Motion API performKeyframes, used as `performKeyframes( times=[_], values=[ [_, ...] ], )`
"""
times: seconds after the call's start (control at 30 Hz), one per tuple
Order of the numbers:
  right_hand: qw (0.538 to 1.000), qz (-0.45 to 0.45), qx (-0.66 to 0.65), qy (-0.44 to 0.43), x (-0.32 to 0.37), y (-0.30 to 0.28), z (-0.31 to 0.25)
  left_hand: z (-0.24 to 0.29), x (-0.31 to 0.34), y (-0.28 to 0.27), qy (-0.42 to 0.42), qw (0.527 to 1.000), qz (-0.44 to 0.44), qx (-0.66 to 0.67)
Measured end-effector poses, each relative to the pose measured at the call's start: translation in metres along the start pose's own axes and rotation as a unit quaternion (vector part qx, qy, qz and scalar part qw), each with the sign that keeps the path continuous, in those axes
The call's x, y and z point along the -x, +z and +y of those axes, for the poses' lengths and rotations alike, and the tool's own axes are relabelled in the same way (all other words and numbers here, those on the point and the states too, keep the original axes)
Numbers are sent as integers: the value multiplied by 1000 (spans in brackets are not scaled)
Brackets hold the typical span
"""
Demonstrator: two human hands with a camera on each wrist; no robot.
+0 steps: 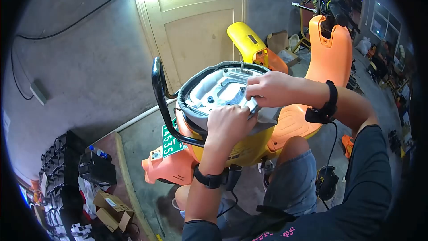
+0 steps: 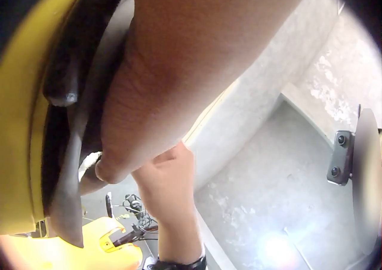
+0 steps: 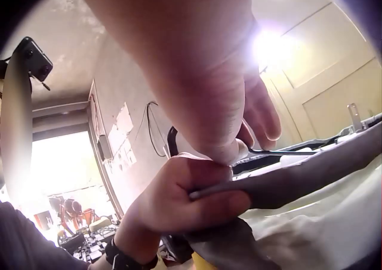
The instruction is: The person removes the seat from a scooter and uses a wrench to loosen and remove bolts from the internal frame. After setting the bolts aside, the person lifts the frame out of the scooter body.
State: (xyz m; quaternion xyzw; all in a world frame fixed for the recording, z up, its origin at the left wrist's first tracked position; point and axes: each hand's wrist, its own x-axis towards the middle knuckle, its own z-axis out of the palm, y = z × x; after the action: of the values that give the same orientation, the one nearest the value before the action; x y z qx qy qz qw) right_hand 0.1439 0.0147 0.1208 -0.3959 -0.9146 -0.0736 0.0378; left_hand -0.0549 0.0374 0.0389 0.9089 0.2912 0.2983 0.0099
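An upturned seat (image 1: 196, 90) with grey cover material round its rim lies on top of a yellow and orange scooter body. The left hand (image 1: 228, 122) grips the grey cover at the near right edge; in the right wrist view its thumb and fingers pinch the grey cover (image 3: 286, 177). Right beside it, the right hand (image 1: 272, 88) has curled fingers on the same edge, pinching the cover material. In the left wrist view the grey flap (image 2: 70, 204) hangs beside the yellow body (image 2: 18, 132). The right fingertips are partly hidden.
A black grab rail (image 1: 160, 89) rises at the seat's left. The orange scooter seat panel (image 1: 330, 58) stands to the right, with a yellow cover (image 1: 245, 38) behind. A green plate (image 1: 170, 140), an open cardboard box (image 1: 113, 209) and black crates (image 1: 62, 156) are at the left.
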Motion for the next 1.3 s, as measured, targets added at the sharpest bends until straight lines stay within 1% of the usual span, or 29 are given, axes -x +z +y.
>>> performKeyframes(
  times=[0.03,0.07,0.13,0.17,0.2,0.27,0.3,0.33,0.37,0.4,0.47,0.53,0.6,0.7,0.73,0.8,0.93,1.0,1.03,1.07,1.1,1.17,1.2,1.27,1.3],
  values=[
    [1000,30,5,8,9,2,3,0,1,1,16,1000,24,-6],
    [1000,28,6,6,19,4,8,-1,2,1,13,1000,25,-5],
    [992,38,-44,115,30,2,11,-1,2,1,19,999,31,-15],
    [973,-7,-91,212,36,-2,13,0,2,1,20,999,32,-15],
    [973,-4,-90,214,38,-3,17,1,1,0,9,1000,20,-17],
    [962,-5,-69,262,48,2,33,2,0,0,1,1000,7,-19],
    [968,16,-50,246,54,10,47,2,0,1,-1,1000,11,-16],
    [967,17,-50,247,53,10,53,2,1,1,-4,1000,15,-13],
    [936,-4,-109,334,51,9,58,2,1,1,-4,1000,14,-13],
    [894,-26,-166,415,49,8,64,2,1,0,-5,1000,17,-14],
    [859,-30,-226,458,43,15,86,2,2,0,-6,1000,20,-13],
    [851,-26,-255,459,34,23,108,2,0,-1,-4,1000,16,-17],
    [826,-36,-270,494,22,32,126,4,0,-1,0,1000,20,-21],
    [849,-69,-291,436,1,66,189,5,1,-2,-1,999,26,-28],
    [844,-128,-173,491,-20,61,182,4,0,-2,-3,999,29,-32],
    [854,-58,-200,476,-33,39,155,4,-1,-2,0,999,32,-34],
    [871,-34,-208,444,-78,26,130,2,0,2,-10,999,11,-30],
    [899,-88,-60,425,-108,42,135,1,1,3,-13,1000,8,-27],
    [900,-88,-61,422,-115,49,135,1,1,3,-12,1000,12,-21],
    [939,-18,-61,339,-120,57,132,1,0,3,-12,1000,16,-16],
    [965,51,-60,251,-126,63,124,1,0,1,-15,1000,16,-18],
    [986,35,-75,141,-143,60,99,1,0,-1,-16,1000,8,-8],
    [992,25,-100,79,-143,50,78,0,0,0,-18,1000,6,-8],
    [994,-62,-75,48,-144,33,43,0,0,3,-10,1000,16,-13],
    [994,-63,-78,50,-139,28,32,0,0,3,-9,1000,13,-12]
  ],
)
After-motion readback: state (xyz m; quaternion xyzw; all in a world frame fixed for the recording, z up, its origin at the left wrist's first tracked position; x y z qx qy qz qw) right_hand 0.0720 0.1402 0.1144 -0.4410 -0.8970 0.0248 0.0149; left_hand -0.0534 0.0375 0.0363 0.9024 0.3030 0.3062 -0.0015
